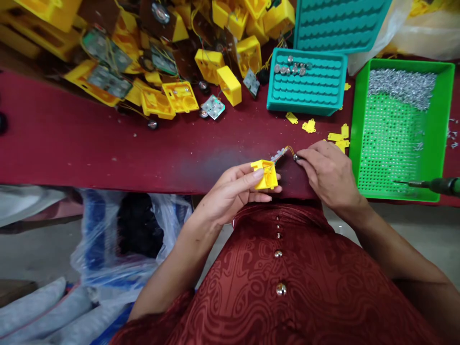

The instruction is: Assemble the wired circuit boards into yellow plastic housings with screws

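My left hand (235, 189) is closed around a small yellow plastic housing (268, 175), thumb on its near side and its hollow side showing. Thin wires (289, 147) run from the housing area across to my right hand (330, 172). Between thumb and fingertips, that hand pinches a small round metallic part (296, 157) at the wires' end; its exact kind is too small to tell. A pale, narrow piece (279, 155), perhaps a circuit board seen edge-on, sticks up behind the housing. Both hands are just above the front edge of the dark red table (172, 153).
Yellow housings (230, 85) with wired circuit boards (213, 107) are heaped at the back left. A teal tray (305, 93) holds small metal cells. Yellow tabs (309, 126) lie nearby. At right, a green basket (397, 192) contains screws (402, 86); a screwdriver (443, 186) reaches over it.
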Tool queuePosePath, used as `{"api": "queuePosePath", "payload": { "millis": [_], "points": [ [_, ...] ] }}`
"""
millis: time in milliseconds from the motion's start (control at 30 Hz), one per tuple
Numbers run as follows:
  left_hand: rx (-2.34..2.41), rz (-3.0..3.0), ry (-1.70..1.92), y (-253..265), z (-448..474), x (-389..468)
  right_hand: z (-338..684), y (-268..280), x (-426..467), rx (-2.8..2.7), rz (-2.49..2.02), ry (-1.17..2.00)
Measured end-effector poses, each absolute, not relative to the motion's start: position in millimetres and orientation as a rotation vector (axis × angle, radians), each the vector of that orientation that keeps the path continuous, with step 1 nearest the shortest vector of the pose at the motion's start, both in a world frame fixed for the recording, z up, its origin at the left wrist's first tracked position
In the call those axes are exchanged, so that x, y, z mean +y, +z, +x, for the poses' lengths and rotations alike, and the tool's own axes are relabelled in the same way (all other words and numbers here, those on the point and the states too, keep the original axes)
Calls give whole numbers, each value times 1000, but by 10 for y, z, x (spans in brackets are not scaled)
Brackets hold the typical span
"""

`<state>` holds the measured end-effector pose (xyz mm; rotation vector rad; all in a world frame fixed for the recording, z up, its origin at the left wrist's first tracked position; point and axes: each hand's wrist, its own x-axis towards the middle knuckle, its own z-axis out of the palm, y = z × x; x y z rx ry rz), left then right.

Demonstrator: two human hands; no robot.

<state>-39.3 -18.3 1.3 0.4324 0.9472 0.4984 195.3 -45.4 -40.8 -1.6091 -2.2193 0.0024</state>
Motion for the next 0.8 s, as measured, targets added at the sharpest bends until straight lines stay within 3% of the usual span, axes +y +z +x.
{"api": "queuePosePath", "payload": {
  "millis": [300,600,800],
  "points": [
    [1082,562,598,64,-421,-129,1929,-151,-225,-2053,-1616,24],
    [1100,627,630,-30,-428,-90,2005,176,-159,-2288,-1582,-6],
    [844,510,408,-44,-471,-67,2013,282,-71,-2392,-1570,-4]
  ]
}}
